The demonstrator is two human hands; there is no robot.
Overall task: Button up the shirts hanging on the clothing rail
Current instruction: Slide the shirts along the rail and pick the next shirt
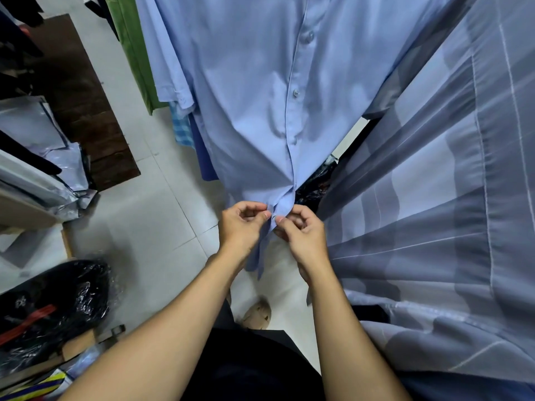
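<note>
Light blue shirt (260, 96) hanging at centre, filling frame from 12 o'clock down to middle. Placket running down its front, two buttons (295, 92) visibly fastened in upper part. Lower hem gathered and bunched just above both hands.

Left hand (241, 224) at centre, pinching left edge of shirt front between thumb and curled fingers, narrow grip on cloth. Right hand (301, 231) just beside it toward 3 o'clock, fingers curled, thumb and forefinger pinching opposite edge of placket. Fingertips of both hands nearly touching across fabric. Button under the fingers not discernible.

Grey striped shirt (434, 212) hanging at 3 o'clock, close against blue one. Green garment (131, 47) at 11 o'clock; checked blue fabric (182, 128) peeking out beneath blue sleeve.

White tiled floor (150, 212) below. Dark brown mat (84, 105) at 10 o'clock. Black plastic-wrapped bundle (58, 302) at 8 o'clock.
</note>
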